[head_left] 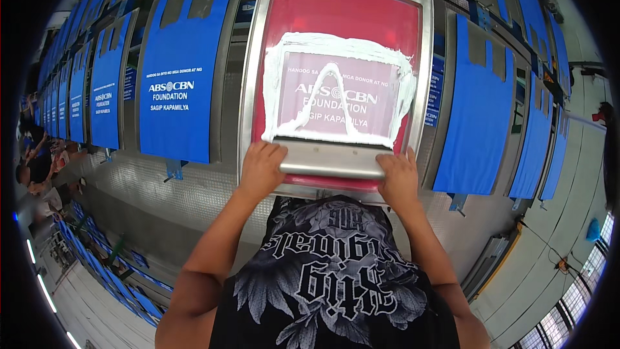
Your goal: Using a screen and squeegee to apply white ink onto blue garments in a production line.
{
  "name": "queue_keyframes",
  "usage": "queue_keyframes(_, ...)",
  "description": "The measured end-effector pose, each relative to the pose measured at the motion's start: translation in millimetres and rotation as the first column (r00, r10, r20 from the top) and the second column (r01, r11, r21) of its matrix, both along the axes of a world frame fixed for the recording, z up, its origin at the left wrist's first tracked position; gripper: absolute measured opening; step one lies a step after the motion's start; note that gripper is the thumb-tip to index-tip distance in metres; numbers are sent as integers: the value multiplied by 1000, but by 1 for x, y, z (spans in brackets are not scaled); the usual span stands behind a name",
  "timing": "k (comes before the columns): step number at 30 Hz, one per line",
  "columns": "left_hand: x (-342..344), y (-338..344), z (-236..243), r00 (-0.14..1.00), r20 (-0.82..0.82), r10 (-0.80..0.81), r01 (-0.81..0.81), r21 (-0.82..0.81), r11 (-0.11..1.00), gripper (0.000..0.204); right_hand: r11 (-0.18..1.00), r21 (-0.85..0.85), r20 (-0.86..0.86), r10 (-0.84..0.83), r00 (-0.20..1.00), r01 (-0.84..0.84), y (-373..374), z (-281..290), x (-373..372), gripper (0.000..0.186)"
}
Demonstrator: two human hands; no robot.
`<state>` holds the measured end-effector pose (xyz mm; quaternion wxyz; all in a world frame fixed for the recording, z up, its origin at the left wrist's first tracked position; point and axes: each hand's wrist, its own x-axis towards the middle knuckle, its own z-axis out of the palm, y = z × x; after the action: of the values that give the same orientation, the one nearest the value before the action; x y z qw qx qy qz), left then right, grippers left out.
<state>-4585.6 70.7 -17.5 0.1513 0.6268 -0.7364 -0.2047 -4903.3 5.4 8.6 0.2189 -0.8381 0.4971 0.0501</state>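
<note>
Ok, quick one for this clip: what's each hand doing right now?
Left hand: closed, holding the squeegee by its left end.
Right hand: closed, holding its right end.

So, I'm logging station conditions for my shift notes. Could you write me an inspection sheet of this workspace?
Surface: red screen in a metal frame.
Job's things: metal bar across the screen's near end; thick white paste beyond it, around and partly over a pale panel.
Clutter: crumpled blue item on the floor at right; too small to identify.
Hands: left hand and right hand grip the bar's two ends.
Cables: thin dark lines on the right-hand floor, possibly cables.
Surroundings: blue sheets in rows on both sides; people at far left, blurred.
</note>
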Motion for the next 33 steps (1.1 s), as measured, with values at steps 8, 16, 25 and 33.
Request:
queue_keyframes(8,28,-194,7,991,119,55,-64,77,995,32,994,-106,-128,27,991,-40,-188,5,35,38)
queue_keyframes(16,8,2,-5,1000,11,7,-8,82,997,30,999,-20,-59,33,998,-34,4,-2,1,38)
queue_keyframes(25,33,-208,8,994,98,57,-61,37,997,36,987,-120,-155,90,984,-109,-205,5,43,33)
queue_keyframes(33,40,-165,55,959,0,285,-246,-503,829,52,998,16,30,68,997,-69,-239,59,52,39)
